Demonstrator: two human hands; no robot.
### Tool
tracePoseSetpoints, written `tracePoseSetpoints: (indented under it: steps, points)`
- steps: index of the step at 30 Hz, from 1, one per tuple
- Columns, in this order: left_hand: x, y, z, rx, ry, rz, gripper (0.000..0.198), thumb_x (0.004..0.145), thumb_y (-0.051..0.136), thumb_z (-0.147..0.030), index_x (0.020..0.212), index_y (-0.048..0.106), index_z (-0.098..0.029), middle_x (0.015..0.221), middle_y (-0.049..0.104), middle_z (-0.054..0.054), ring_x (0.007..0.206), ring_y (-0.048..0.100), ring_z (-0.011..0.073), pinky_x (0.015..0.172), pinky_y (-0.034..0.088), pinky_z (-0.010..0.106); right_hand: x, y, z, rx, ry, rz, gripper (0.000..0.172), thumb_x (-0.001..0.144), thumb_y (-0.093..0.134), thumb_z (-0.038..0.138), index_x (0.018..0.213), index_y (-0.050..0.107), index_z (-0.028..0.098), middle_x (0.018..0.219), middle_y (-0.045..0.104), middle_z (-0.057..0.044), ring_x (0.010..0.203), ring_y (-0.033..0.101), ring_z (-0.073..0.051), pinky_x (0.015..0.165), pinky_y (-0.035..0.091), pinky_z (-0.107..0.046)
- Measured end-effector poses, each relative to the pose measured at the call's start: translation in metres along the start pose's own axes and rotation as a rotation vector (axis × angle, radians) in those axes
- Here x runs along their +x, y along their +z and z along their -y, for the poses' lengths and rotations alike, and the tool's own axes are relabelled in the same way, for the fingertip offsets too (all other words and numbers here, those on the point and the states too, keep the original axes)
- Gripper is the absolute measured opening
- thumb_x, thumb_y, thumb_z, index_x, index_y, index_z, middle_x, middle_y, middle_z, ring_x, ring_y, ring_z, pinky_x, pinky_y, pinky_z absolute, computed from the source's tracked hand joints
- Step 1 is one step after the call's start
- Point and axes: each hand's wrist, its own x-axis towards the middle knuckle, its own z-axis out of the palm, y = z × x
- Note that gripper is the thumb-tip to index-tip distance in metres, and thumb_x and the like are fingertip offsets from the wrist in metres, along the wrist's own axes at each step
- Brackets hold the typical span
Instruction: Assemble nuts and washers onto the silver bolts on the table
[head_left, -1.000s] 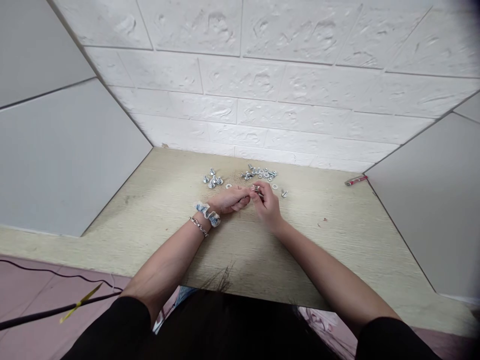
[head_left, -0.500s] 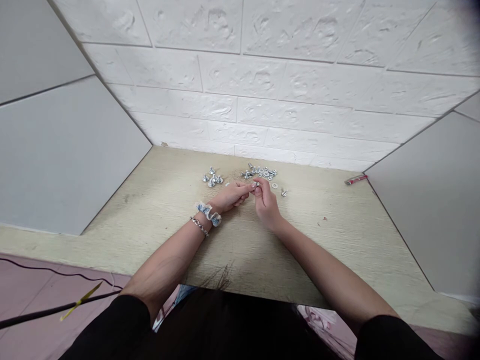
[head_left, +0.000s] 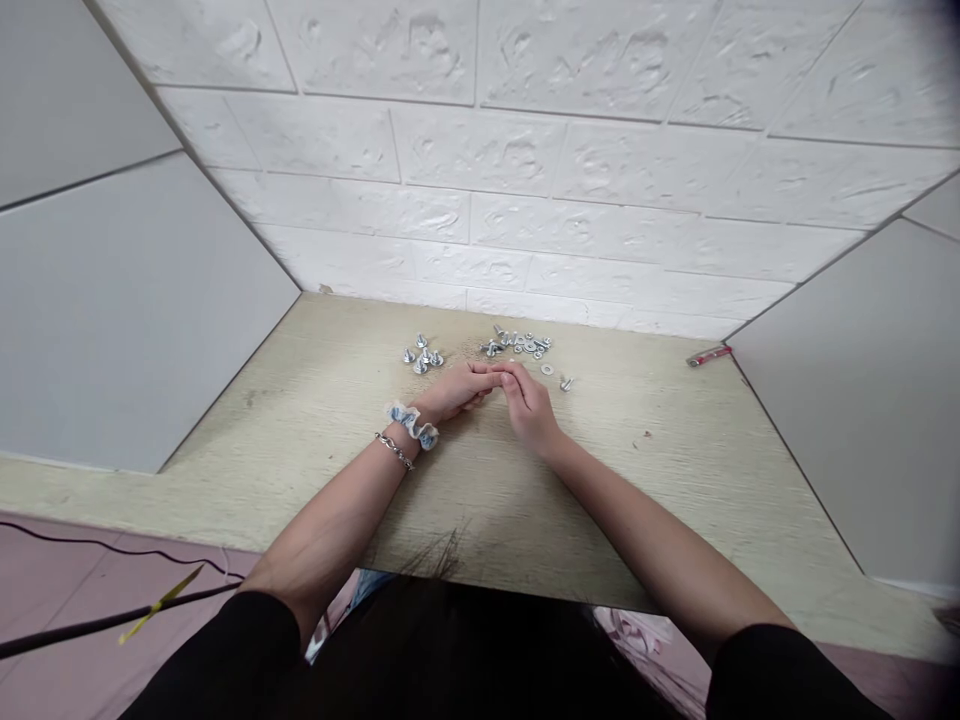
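Note:
My left hand [head_left: 457,390] and my right hand [head_left: 529,405] meet fingertip to fingertip over the wooden table [head_left: 315,420], both pinched closed around a small piece of metal hardware that the fingers mostly hide. The left wrist wears a chain bracelet and a blue-white scrunchie. Just beyond the left hand lies a small cluster of silver bolts [head_left: 422,356]. Beyond the right hand lies a pile of bolts, nuts and washers [head_left: 519,345], with a loose washer [head_left: 547,369] and a single bolt [head_left: 565,383] beside it.
A red lighter-like object [head_left: 707,355] lies at the table's back right, near the grey side panel [head_left: 862,400]. A white brick-pattern wall closes the back, a grey panel [head_left: 127,310] the left. A black cable [head_left: 90,625] with a yellow tag hangs at lower left.
Both hands shifted slightly toward the back of the table and lowered, staying pinched together on the small part; the silver piece seen between the fingers earlier is now hidden.

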Motion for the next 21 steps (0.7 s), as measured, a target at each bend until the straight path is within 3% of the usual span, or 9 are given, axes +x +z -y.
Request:
tracePoseSetpoints:
  steps: [12, 21]
  points:
    - [-0.003, 0.012, -0.001, 0.238, 0.157, -0.095, 0.043, 0.078, 0.058, -0.043, 0.050, 0.042, -0.016, 0.044, 0.035, -0.005, 0.041, 0.027, 0.0047, 0.041, 0.016, 0.022, 0.003, 0.001, -0.003, 0.043, 0.089, -0.094, 0.031, 0.093, 0.032, 0.040, 0.093, 0.055, 0.019, 0.085, 0.063, -0.004, 0.081, 0.058, -0.017, 0.077, 0.046, -0.030]
    - [-0.003, 0.020, 0.006, -0.169, -0.068, -0.058, 0.036, 0.085, 0.053, -0.045, 0.065, 0.049, -0.015, 0.052, 0.039, -0.005, 0.037, 0.025, 0.0018, 0.035, 0.010, 0.017, 0.004, 0.004, -0.006, 0.238, 0.169, -0.124, 0.025, 0.090, 0.037, 0.039, 0.099, 0.052, 0.021, 0.067, 0.051, 0.002, 0.060, 0.048, -0.013, 0.060, 0.040, -0.027]
